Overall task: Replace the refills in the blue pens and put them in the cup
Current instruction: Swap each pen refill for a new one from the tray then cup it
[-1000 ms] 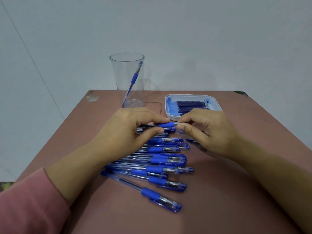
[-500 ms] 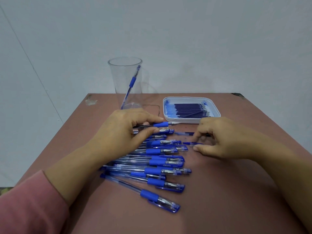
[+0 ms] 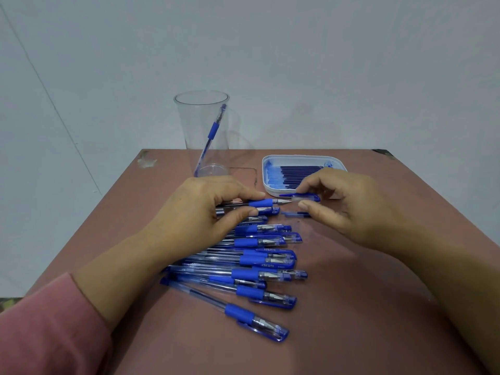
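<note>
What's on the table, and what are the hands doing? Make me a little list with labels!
left hand: grips an uncapped pen, tip pointing right
right hand: pinches a pen cap beside that tip
cup: clear, upright, with one finished pen leaning inside
tray: white, holds dark blue refills
pen pile: many capped blue pens lying on the table

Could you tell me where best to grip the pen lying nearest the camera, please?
Probably its blue rubber sleeve, pinched from above across the barrel: the nearest pen lies flat, and that end is clear of the other pens.
</note>
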Tool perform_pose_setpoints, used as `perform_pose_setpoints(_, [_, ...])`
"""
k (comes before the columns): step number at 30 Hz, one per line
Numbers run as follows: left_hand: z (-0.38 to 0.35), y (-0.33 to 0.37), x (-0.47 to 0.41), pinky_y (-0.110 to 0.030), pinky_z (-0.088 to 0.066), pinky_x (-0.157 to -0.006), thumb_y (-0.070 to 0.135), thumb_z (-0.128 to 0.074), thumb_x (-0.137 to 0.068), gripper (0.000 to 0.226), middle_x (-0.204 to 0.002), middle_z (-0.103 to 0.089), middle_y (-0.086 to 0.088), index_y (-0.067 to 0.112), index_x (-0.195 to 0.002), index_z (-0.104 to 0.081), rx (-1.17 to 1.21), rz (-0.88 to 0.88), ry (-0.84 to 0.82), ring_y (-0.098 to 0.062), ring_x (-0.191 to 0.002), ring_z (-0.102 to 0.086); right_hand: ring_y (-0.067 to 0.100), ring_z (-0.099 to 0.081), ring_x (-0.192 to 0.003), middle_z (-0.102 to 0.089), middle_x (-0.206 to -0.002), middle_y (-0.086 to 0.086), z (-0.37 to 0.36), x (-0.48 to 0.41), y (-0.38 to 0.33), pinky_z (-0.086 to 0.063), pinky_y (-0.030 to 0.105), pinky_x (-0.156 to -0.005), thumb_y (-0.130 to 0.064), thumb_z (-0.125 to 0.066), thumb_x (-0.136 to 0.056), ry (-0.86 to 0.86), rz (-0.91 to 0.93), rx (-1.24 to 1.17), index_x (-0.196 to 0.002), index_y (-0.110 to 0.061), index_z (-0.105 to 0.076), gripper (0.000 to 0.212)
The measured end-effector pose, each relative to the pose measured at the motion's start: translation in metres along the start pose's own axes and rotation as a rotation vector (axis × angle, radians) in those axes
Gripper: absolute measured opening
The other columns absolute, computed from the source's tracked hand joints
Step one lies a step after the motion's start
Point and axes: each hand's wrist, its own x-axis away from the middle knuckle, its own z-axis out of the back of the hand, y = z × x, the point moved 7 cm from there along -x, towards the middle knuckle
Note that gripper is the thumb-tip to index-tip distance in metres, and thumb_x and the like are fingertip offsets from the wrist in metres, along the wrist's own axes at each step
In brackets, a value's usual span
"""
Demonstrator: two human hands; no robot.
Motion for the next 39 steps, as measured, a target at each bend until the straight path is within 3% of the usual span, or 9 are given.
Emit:
perform_pose_setpoints(5, [0.001, 0.001, 0.000, -0.009, -0.047, -0.073, 0.025, -0.073, -0.085, 0.029, -0.088, -0.056, 0.038, 0.034, -0.113, -0.069, 0.002, -0.007, 0.010, 0.009, -0.085, -0.061, -0.010, -0.055, -0.089, -0.058, -0.093, -0.023, -0.011, 0.000, -0.006, -0.039, 0.002, -0.075, -0.028, -0.062, -0.085, -0.018, 0.043, -0.010, -0.102, -0.020, -0.066, 0.019])
perform_pose_setpoints(13, [-0.002, 0.003, 0.000, -0.007, -0.046, -0.074, 0.025, -0.074, -0.085, 0.027, -0.091, -0.060, 0.032, 0.029, -0.112, -0.071, 0.018, 0.014, 0.009, 0.010, -0.084, -0.061, -0.003, -0.059, -0.087, -0.063, -0.093, -0.017, -0.013, -0.001, -0.010, -0.043, 0.007, -0.078, -0.023, -0.068, -0.086, 0.039, 0.084, -0.053, -0.103, -0.018, -0.069, 0.018])
perform_pose_setpoints(20, [-0.002, 0.007, 0.001, -0.019, -0.052, -0.065, 0.028, -0.070, -0.085, 0.024, -0.085, -0.067, 0.017, 0.023, -0.108, -0.074, 0.017, 0.002, 0.055, -0.001, -0.075, -0.063, 0.001, -0.064, -0.083, -0.070, -0.089, -0.011, -0.016, -0.001, -0.012, -0.049, 0.012, -0.073, -0.021, -0.070, -0.084, 0.146, 0.082, -0.116, -0.100, -0.017, -0.071, 0.017])
perform_pose_setpoints(25, [0.002, 0.013, 0.001, -0.009, -0.046, -0.068, 0.023, -0.071, -0.086, 0.023, -0.084, -0.062, 0.020, 0.020, -0.109, -0.074, 0.004, -0.004, 0.101, 0.004, -0.074, -0.059, 0.003, -0.066, -0.081, -0.068, -0.084, -0.021, -0.017, -0.001, -0.017, -0.051, 0.016, -0.073, -0.019, -0.070, -0.085, 0.160, 0.026, -0.251, -0.096, -0.028, -0.068, 0.015])
perform_pose_setpoints(28, [0.006, 0.016, 0.000, -0.016, -0.051, -0.074, 0.025, -0.071, -0.088, 0.026, -0.093, -0.068, 0.014, 0.022, -0.114, -0.071, -0.027, 0.014, 0.088, 0.001, -0.082, -0.062, 0.006, -0.067, -0.083, -0.069, -0.088, -0.017, -0.021, -0.004, -0.017, -0.052, 0.017, -0.075, -0.014, -0.069, -0.085, 0.085, -0.081, -0.442, -0.095, -0.032, -0.065, 0.021])
perform_pose_setpoints(30, [0.007, 0.015, 0.003, -0.018, -0.049, -0.083, 0.039, -0.063, -0.092, 0.035, -0.104, -0.066, 0.015, 0.025, -0.123, -0.065, -0.081, 0.070, 0.035, 0.002, -0.093, -0.059, 0.005, -0.066, -0.082, -0.069, -0.088, -0.015, -0.021, -0.007, -0.013, -0.052, 0.017, -0.075, -0.010, -0.068, -0.085, 0.079, -0.136, -0.557, -0.095, -0.027, -0.066, 0.020])
perform_pose_setpoints(33, [0.007, 0.006, 0.019, -0.016, -0.038, -0.098, 0.062, -0.043, -0.091, 0.061, -0.132, -0.054, 0.013, 0.028, -0.142, -0.046, -0.209, 0.189, -0.088, -0.001, -0.118, -0.049, 0.005, -0.064, -0.080, -0.068, -0.084, -0.009, -0.011, -0.011, -0.004, -0.051, 0.018, -0.075, -0.005, -0.065, -0.087, 0.137, -0.183, -0.593, -0.093, -0.024, -0.065, 0.020])
perform_pose_setpoints(36, [0.010, -0.002, 0.043, -0.014, -0.028, -0.107, 0.068, -0.037, -0.090, 0.071, -0.146, -0.041, 0.016, 0.027, -0.148, -0.034, -0.201, 0.237, -0.193, 0.002, -0.132, -0.038, 0.006, -0.058, -0.076, -0.062, -0.083, -0.004, 0.004, -0.020, -0.001, -0.050, 0.017, -0.073, -0.002, -0.060, -0.091, 0.211, -0.202, -0.559, -0.092, -0.024, -0.063, 0.022])
perform_pose_setpoints(39, [0.003, -0.001, 0.061, -0.008, -0.013, -0.111, 0.072, -0.034, -0.089, 0.076, -0.154, -0.026, 0.022, 0.032, -0.152, -0.025, -0.114, 0.241, -0.303, 0.013, -0.139, -0.018, 0.017, -0.056, -0.080, -0.057, -0.084, -0.003, 0.017, -0.039, -0.005, -0.054, 0.035, -0.083, -0.006, -0.059, -0.092, 0.282, -0.179, -0.542, -0.097, -0.029, -0.061, 0.024])
